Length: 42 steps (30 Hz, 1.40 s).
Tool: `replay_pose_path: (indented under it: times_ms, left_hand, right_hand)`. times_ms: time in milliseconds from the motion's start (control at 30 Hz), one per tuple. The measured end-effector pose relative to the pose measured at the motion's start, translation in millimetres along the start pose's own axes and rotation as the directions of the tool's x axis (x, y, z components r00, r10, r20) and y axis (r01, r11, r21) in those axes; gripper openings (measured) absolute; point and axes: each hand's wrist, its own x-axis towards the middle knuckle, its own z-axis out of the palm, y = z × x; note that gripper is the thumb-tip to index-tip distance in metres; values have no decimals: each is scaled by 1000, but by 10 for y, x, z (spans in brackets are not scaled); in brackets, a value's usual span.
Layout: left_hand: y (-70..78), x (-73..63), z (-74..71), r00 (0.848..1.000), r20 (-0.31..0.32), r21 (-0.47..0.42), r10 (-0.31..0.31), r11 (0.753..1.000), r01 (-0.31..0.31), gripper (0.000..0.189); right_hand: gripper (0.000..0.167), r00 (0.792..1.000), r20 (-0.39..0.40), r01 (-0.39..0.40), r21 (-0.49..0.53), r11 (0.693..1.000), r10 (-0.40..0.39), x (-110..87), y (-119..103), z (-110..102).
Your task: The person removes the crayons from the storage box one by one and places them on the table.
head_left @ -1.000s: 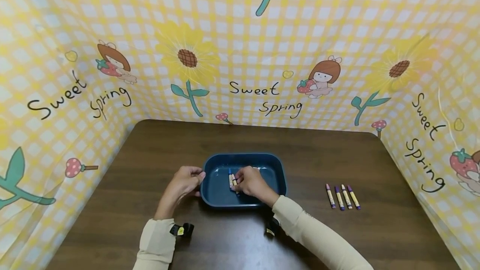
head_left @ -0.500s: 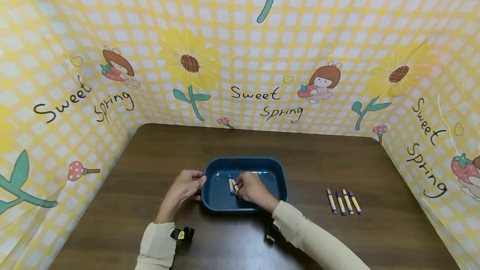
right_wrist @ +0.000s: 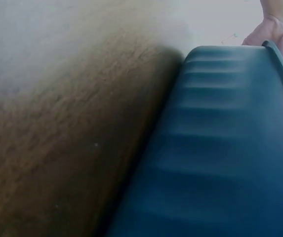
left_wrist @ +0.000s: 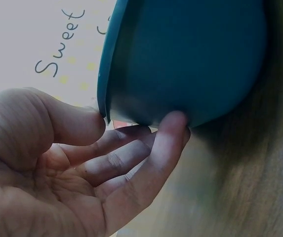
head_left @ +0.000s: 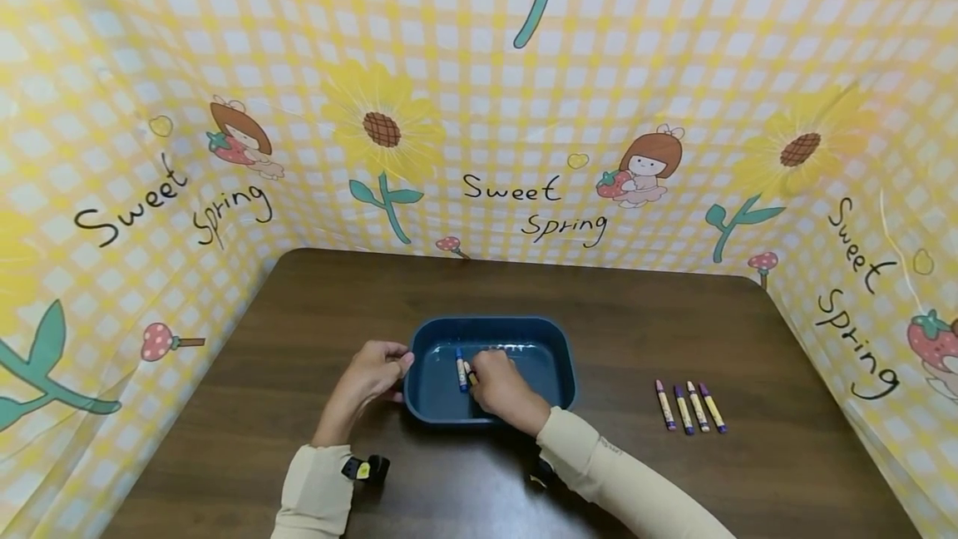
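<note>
A dark blue plastic tray [head_left: 490, 421] sits on the table. At its left end my left hand [head_left: 372, 374] holds the rim and wall; in the left wrist view the thumb touches the rim and the bent fingers [left_wrist: 168, 131] lie against the outer wall. My right hand [head_left: 507, 389] reaches down inside the tray, its fingers bent at a pale-wrapped crayon [head_left: 471, 374]. The hand covers part of that crayon and its own fingertips. Just left of it lies a blue crayon [head_left: 461, 371] on the tray floor. The right wrist view shows only the tray's ribbed outside wall [right_wrist: 220, 133].
Several crayons [head_left: 690, 407] with pink, purple and pale ends lie in a row on the brown wooden table [head_left: 314, 298], right of the tray. A yellow checked cloth [head_left: 494, 106] surrounds the table at the back and both sides.
My right hand has turned over the crayon inside the tray, and its fingers now point more downward, out of sight. The left hand stays at the tray's left end. The head view has shifted slightly.
</note>
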Motion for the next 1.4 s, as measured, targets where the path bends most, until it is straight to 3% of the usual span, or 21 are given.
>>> replay_pose_path:
  times_ms: [267,433,733,1033,1267,1400]
  left_hand:
    - [23,13,0,1000,-3,10,-2,1000,2,37]
    - [34,7,-1,1000,-11,30,-4,1000,4,37]
    - [56,-6,2,1000,-12,23,11,1000,-11,36]
    - [74,-7,-8,1000,-14,47,14,999,-13,36]
    - [63,-11,7,1000,-20,58,5,998,-4,36]
    - [60,-11,18,1000,-23,61,-17,998,18,37]
  right_hand:
    - [16,995,4,-97,96,991,97,42,28,-23]
    - [15,987,35,-159,191,969,155,37,82,-86]
    - [14,986,-2,-156,303,940,164,-25,193,-228]
    - [18,964,46,-243,560,792,263,-95,259,-319]
    - [20,958,48,-239,675,698,283,-125,299,-410]
    - [23,957,65,-235,743,627,282,-185,333,-465]
